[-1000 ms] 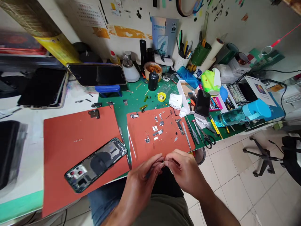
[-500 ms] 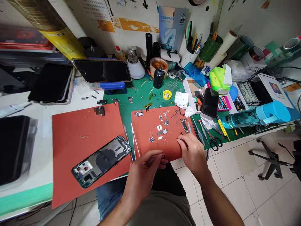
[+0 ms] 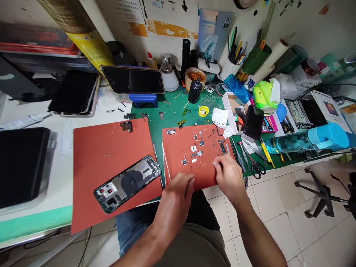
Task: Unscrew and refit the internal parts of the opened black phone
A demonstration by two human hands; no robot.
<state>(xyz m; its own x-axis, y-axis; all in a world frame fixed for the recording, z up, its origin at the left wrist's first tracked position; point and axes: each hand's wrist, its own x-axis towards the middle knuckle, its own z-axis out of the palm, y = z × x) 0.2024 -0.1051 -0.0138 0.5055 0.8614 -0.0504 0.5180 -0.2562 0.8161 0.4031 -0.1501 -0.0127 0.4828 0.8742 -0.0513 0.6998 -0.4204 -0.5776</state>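
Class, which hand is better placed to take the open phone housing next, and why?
Likely the left hand: it is nearer the phone housing; the right hand is farther off to the right.

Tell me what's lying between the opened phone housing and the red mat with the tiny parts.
In the head view, a slim metal tool and a strip of green worktop lie between the phone housing and the parts mat.
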